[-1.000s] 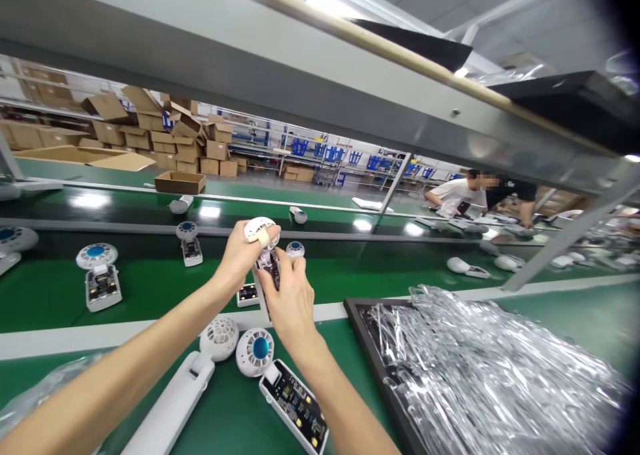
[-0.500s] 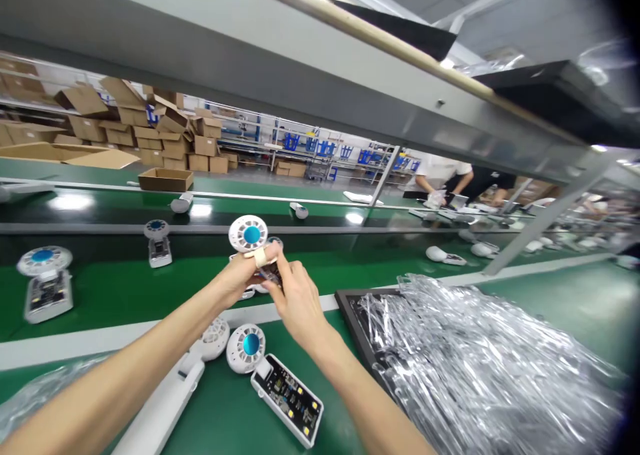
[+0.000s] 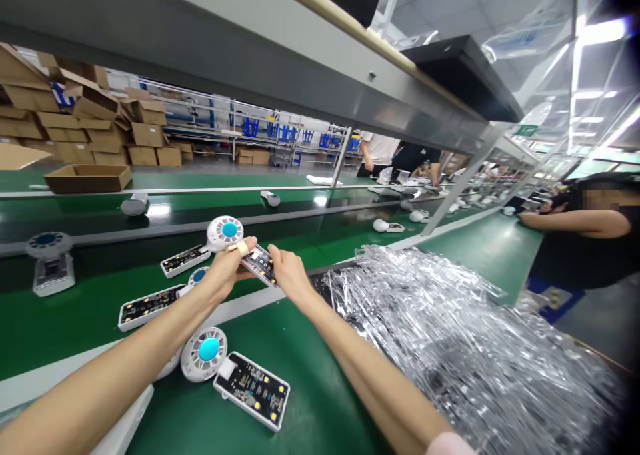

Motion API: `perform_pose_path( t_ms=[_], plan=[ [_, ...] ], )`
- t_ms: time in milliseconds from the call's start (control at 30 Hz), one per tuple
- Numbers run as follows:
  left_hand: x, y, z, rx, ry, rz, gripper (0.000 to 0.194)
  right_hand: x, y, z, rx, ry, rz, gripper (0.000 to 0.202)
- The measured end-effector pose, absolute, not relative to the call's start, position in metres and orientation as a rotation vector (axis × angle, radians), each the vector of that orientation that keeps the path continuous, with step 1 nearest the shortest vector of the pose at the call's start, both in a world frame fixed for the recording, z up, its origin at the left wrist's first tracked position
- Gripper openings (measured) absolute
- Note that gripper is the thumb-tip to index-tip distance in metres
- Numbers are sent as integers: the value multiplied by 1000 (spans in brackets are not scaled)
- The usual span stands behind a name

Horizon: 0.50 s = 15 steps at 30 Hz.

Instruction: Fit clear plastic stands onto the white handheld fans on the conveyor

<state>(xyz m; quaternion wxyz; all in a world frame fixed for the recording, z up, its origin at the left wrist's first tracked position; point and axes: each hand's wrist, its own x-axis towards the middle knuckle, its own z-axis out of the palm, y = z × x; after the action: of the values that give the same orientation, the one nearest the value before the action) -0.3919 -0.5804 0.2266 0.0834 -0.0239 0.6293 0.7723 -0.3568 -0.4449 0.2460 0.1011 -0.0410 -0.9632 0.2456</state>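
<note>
1. While the left hand (image 3: 229, 263) pinches a fan (image 3: 224, 232) near its neck, just left of the frame's centre, the right hand (image 3: 291, 273) is at the far end of its board (image 3: 259, 263); whether that hand grips, I cannot tell.
2. At the lower centre, a second fan (image 3: 251, 387) lies board side up on the surface (image 3: 320, 368).
3. Clear plastic pieces (image 3: 440, 328) heap across the lower right.
4. A carton (image 3: 87, 179) sits at the frame's left.
</note>
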Motion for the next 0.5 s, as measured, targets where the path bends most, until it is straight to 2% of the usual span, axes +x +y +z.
perform_pose_path(
  t_ms=[133, 267, 333, 400, 500],
  plan=[
    [-430, -582, 202, -109, 2077, 1967, 35, -326, -365, 263, -74, -3047, 402, 28],
    [-441, -626, 214, -22, 2314, 1681, 33, -294, -277, 255, -134, -3212, 90, 43],
    [-435, -659, 224, -40, 2480, 1539, 33, -292, -251, 240, -8, -3207, -261, 47],
    [-425, -690, 229, 0, 2671, 1210, 44, -297, -240, 229, 97, -3159, -444, 41],
    [-410, -729, 227, 267, 2694, 756, 74, -302, -245, 233, 83, -3102, -403, 32]
  ],
)
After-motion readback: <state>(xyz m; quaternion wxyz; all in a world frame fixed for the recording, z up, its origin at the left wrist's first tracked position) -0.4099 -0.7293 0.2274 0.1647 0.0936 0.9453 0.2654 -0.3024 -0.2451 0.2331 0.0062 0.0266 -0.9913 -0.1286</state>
